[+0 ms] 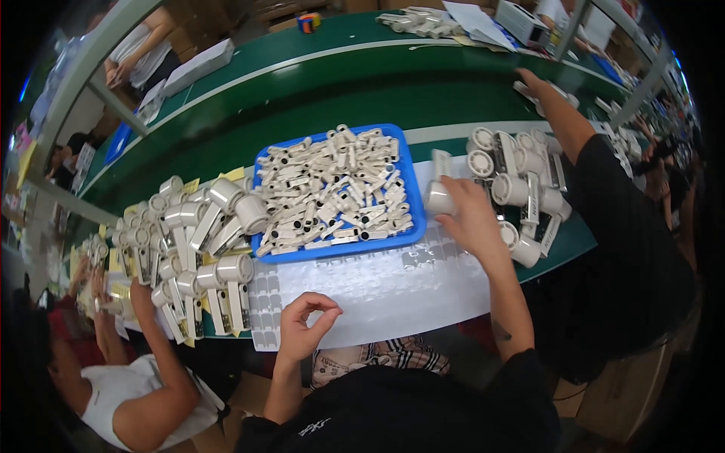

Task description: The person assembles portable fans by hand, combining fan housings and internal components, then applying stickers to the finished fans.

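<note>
My right hand [474, 217] is closed on a white handheld fan [441, 195], slightly smeared by motion, between the blue tray and the cluster of fans on the right. In front of me, over the sheet's near edge, my left hand [308, 326] has its thumb and fingertips curled together in a pinch. Whatever it may hold is too small to make out. Below both hands lies a shiny, pale label sheet [362, 298] with rows of grey shapes at its left side. Beyond it, a blue tray [414, 198] is heaped with small white plastic parts [332, 185].
Many white fans [200, 234] crowd the left of the green bench, and more fans [521, 181] stand at right. A co-worker's hand [140, 298] reaches in at left. Another co-worker's arm [563, 113] stretches across at right. A raised green shelf [317, 72] runs behind.
</note>
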